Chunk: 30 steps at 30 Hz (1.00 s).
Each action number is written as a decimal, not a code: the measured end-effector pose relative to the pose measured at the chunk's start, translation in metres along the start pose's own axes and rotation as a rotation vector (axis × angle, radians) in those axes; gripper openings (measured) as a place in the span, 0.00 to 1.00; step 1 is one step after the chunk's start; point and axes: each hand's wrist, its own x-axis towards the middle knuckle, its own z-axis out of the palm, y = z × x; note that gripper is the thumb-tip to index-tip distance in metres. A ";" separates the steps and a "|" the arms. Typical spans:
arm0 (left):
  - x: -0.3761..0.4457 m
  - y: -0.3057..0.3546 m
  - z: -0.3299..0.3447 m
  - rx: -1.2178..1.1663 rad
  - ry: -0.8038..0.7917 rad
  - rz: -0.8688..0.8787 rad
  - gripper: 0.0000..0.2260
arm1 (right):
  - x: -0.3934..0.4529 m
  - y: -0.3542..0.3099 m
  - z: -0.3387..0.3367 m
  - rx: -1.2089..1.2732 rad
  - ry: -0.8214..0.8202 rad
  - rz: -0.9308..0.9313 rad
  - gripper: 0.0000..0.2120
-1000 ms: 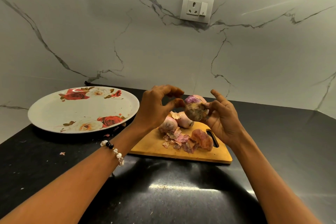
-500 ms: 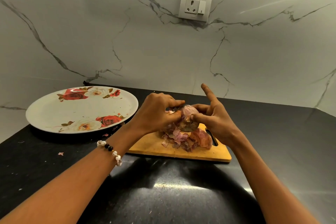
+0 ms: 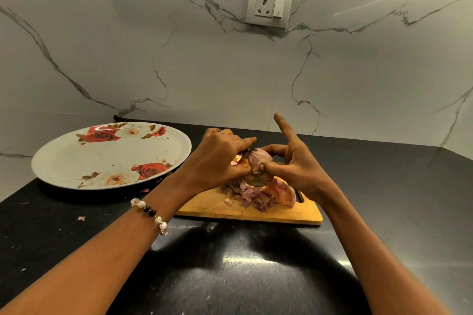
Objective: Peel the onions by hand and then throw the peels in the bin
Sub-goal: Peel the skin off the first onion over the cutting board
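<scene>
Far left on the black desk (image 3: 256,276) sits a big rose-printed plate (image 3: 64,161), bare in the middle, with a few flecks of skin scattered on the desk near it. Moving right, the left hand (image 3: 217,161), bead bracelet (image 3: 151,215) on its wrist, curls its fingers against the left side of the onion (image 3: 258,161), thumb tucked low, pinching at the papery skin. The onion is up off the board, caught between both hands, just above the heap. The right hand (image 3: 294,169) clamps it from the other side, thumb pressed on the near face and fingers wrapped behind, index finger sticking straight up and free.

Below them, the wooden board (image 3: 294,215) carries a pile of peels (image 3: 250,194) and one onion with skin on (image 3: 281,194) at its right. No bin in view anywhere.

Risks from here, as I read it: the onion is smooth where it is bare, so a hard tug from the left hand could pop it out of the right hand's grip and send it rolling over the desk. A dry skin may tear short and flutter off the board, adding to the stray flecks to collect later. Nails digging too deep would strip good flesh with the peel.
</scene>
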 end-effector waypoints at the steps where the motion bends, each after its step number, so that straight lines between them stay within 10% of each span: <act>1: 0.000 0.000 -0.001 0.014 -0.001 0.005 0.22 | 0.000 -0.001 0.000 0.001 -0.005 -0.002 0.50; 30: 0.002 -0.012 -0.007 -0.189 0.216 -0.156 0.11 | 0.003 0.004 -0.006 0.370 0.132 0.054 0.48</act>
